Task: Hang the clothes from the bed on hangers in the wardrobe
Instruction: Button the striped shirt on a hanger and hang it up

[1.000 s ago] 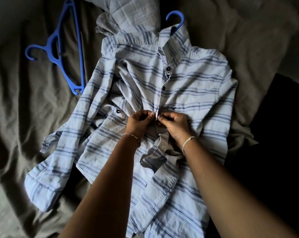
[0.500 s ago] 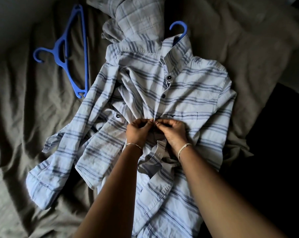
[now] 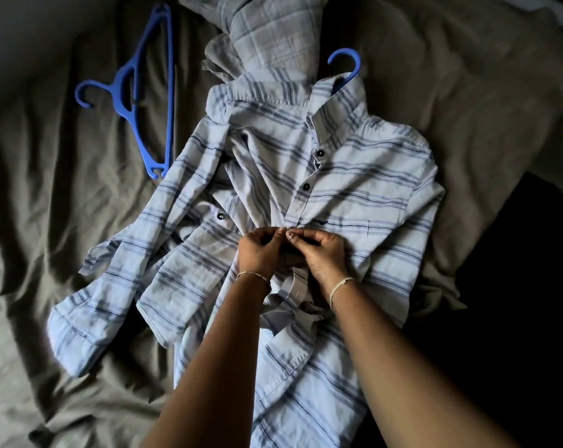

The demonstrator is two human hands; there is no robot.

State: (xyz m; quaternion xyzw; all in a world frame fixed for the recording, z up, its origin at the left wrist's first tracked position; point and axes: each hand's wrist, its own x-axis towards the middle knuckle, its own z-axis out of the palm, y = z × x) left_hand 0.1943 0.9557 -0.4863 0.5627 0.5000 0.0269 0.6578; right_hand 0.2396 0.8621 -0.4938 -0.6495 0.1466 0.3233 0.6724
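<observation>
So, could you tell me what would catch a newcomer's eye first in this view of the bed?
A pale blue striped button-up shirt lies spread over the middle of the olive-grey bed sheet. At its centre the left hand and right hand pinch the front opening. A bright blue plastic hanger lies loose on the sheet at upper left, and a second blue hanger hook pokes from the collar.

striped shirt [image 3: 354, 189] flat on bed [image 3: 47, 221] | left hand [image 3: 260, 253], right hand [image 3: 322, 253] pinch its placket | spare blue hanger [image 3: 151, 92] just beside left sleeve
</observation>
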